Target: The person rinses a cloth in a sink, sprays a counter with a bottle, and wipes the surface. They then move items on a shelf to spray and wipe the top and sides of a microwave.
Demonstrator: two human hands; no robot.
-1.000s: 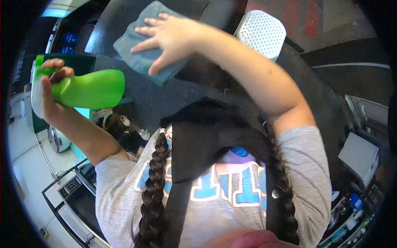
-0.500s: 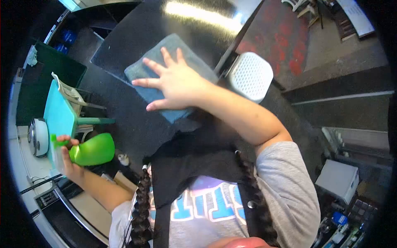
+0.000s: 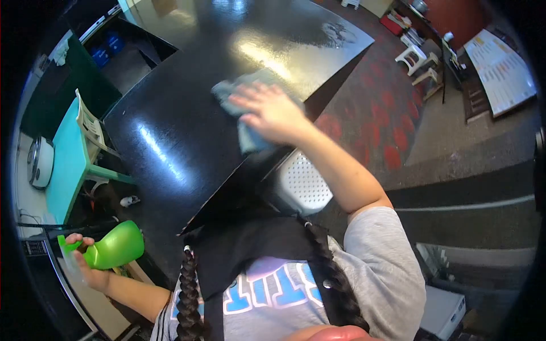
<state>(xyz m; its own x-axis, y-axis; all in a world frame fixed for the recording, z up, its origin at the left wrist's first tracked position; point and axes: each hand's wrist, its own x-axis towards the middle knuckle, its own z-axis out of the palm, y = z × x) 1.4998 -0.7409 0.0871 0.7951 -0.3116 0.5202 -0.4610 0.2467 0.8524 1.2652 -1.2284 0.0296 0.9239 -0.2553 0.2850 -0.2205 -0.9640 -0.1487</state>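
Note:
My left hand (image 3: 88, 267) is closed around the neck of a green spray bottle (image 3: 118, 247), held tilted off to the left, away from the black table. A blue-grey cloth (image 3: 253, 139) lies rumpled on the dark, shiny table top (image 3: 165, 108). On top of it my right hand (image 3: 273, 111) presses down with the fingers stretched out, slightly blurred by motion. Part of the cloth is hidden under the palm.
A white perforated stool (image 3: 307, 182) stands close by the table's near right edge. To the left are a turquoise table (image 3: 65, 162) with a white rice cooker (image 3: 41, 162) and a plastic chair (image 3: 91, 125). A menu board (image 3: 503, 68) is at far right.
My right hand and the cloth have shifted right and toward the table's right edge; the cloth, flat before, is now rumpled. The view has turned, showing more of the table. The bottle stays in my left hand.

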